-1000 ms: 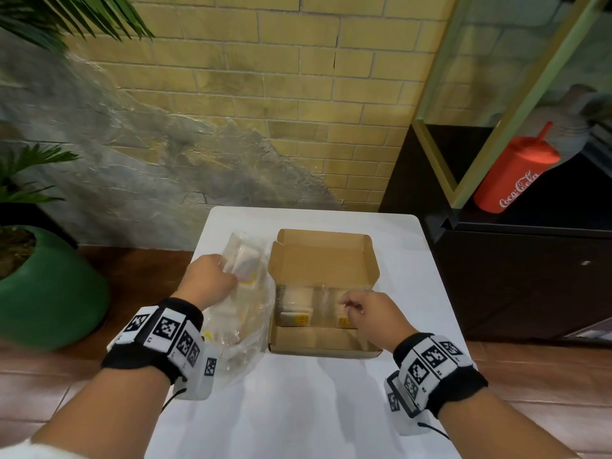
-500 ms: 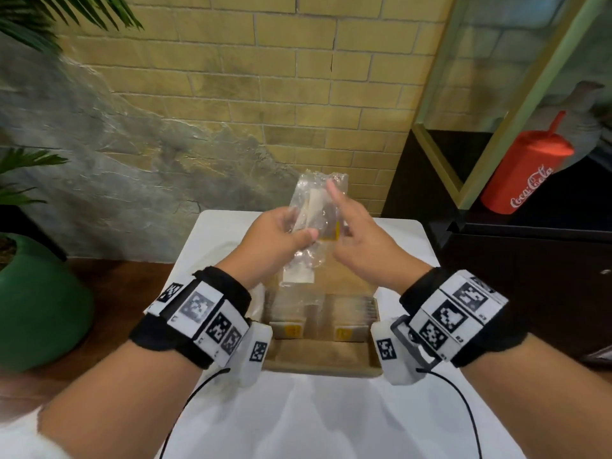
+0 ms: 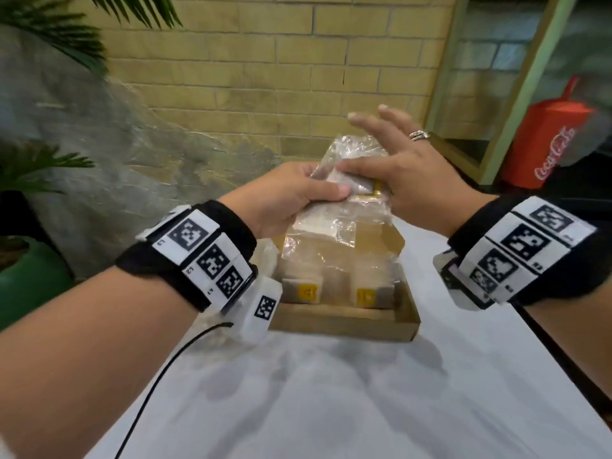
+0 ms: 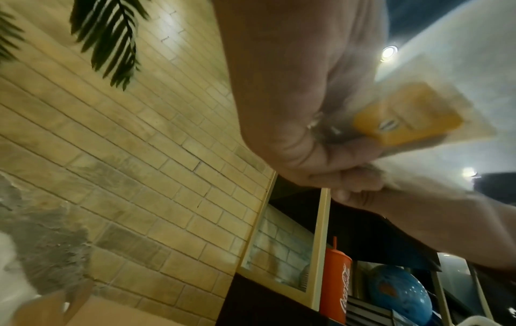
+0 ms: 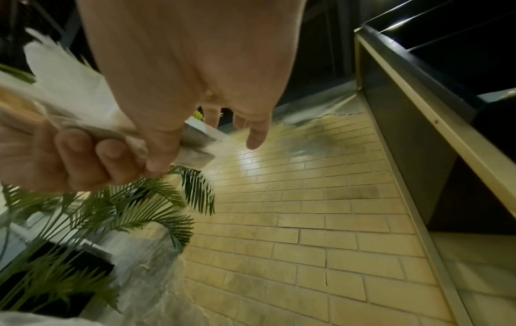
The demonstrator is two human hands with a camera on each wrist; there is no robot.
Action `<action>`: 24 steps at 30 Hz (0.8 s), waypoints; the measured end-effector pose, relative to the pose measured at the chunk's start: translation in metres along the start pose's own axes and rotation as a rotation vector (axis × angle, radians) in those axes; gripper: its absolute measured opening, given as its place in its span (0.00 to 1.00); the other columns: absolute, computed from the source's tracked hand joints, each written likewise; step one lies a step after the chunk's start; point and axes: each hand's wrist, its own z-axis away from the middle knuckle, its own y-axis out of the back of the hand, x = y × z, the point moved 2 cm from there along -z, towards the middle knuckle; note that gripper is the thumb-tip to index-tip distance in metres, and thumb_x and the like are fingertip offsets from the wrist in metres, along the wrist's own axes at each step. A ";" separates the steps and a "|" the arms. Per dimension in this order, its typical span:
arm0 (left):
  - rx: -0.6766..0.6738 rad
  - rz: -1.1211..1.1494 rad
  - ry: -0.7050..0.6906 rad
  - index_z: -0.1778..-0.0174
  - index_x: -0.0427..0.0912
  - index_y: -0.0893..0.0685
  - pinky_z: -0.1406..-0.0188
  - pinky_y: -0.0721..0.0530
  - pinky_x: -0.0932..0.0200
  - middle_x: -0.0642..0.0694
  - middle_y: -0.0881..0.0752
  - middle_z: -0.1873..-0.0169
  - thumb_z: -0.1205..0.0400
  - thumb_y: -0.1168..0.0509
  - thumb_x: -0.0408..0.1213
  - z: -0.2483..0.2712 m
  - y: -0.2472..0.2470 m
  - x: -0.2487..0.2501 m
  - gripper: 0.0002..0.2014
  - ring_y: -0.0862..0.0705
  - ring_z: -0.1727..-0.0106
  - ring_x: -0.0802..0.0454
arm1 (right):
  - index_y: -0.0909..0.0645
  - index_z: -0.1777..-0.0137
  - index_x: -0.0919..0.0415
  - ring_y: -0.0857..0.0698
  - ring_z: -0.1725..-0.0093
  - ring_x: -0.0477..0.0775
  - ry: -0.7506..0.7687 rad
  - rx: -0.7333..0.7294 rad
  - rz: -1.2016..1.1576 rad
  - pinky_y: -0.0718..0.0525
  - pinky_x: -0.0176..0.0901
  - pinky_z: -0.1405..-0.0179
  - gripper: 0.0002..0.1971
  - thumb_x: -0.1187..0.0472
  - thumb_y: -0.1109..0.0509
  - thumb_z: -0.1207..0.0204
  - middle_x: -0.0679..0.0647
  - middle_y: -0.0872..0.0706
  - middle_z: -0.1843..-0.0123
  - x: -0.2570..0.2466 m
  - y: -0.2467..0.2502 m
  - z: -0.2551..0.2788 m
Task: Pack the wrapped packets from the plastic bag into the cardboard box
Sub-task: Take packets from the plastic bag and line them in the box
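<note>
Above the open brown cardboard box (image 3: 344, 321), my left hand (image 3: 284, 200) gripped a clear-wrapped packet (image 3: 356, 180), my right hand (image 3: 414, 180) thumb-pressing it, fingers spread; only the left-wrist view showed its yellow label (image 4: 405, 117).

Packet wrap (image 3: 344, 223) glossy clear plastic; box (image 3: 341, 321) matt cardboard.

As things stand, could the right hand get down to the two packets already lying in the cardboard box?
Probably yes. The right hand is raised above the cardboard box, its thumb on the held packet that the left hand grips. The box is open-topped; only that packet's hanging wrapper lies between.
</note>
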 end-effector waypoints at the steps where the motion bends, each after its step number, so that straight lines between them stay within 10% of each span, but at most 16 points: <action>1: -0.001 0.020 0.011 0.49 0.37 0.18 0.68 0.12 0.63 0.45 0.11 0.66 0.20 0.38 0.25 0.012 -0.005 0.001 0.07 0.11 0.69 0.54 | 0.16 0.37 0.54 0.29 0.27 0.70 -0.027 -0.047 -0.053 0.27 0.63 0.33 0.22 0.70 0.27 0.30 0.60 0.23 0.28 -0.012 0.008 0.004; 9: 0.340 -0.042 0.023 0.25 0.42 0.35 0.77 0.16 0.64 0.41 0.12 0.64 0.24 0.30 0.28 0.084 -0.025 0.011 0.32 0.14 0.77 0.55 | 0.19 0.40 0.52 0.18 0.44 0.59 -0.245 -0.154 -0.110 0.20 0.53 0.49 0.12 0.62 0.35 0.22 0.53 0.14 0.45 -0.069 0.037 0.038; 14: 0.527 -0.060 -0.067 0.32 0.41 0.26 0.66 0.18 0.62 0.42 0.18 0.55 0.18 0.42 0.22 0.103 -0.027 0.020 0.18 0.20 0.67 0.54 | 0.22 0.57 0.49 0.17 0.50 0.59 -0.471 -0.156 -0.320 0.19 0.53 0.51 0.04 0.56 0.36 0.21 0.53 0.15 0.55 -0.080 0.045 0.051; 17: 0.596 -0.054 -0.122 0.39 0.40 0.21 0.51 0.21 0.53 0.46 0.24 0.62 0.18 0.49 0.19 0.107 -0.024 0.019 0.19 0.25 0.62 0.51 | 0.22 0.46 0.53 0.17 0.50 0.55 -0.637 -0.115 -0.596 0.17 0.51 0.50 0.08 0.58 0.31 0.24 0.51 0.15 0.53 -0.080 0.048 0.055; 22: 0.665 0.051 -0.135 0.56 0.39 0.23 0.64 0.17 0.59 0.43 0.23 0.59 0.20 0.56 0.15 0.103 -0.024 0.018 0.20 0.22 0.63 0.51 | 0.27 0.40 0.54 0.18 0.62 0.47 -0.765 -0.057 -0.860 0.22 0.36 0.71 0.14 0.61 0.30 0.24 0.48 0.18 0.58 -0.080 0.050 0.057; 24: 0.704 0.093 -0.143 0.59 0.40 0.23 0.53 0.16 0.53 0.43 0.23 0.60 0.21 0.57 0.14 0.098 -0.024 0.019 0.21 0.21 0.62 0.51 | 0.24 0.43 0.55 0.20 0.66 0.45 -0.772 -0.029 -0.909 0.22 0.35 0.73 0.11 0.62 0.30 0.23 0.49 0.18 0.60 -0.075 0.050 0.056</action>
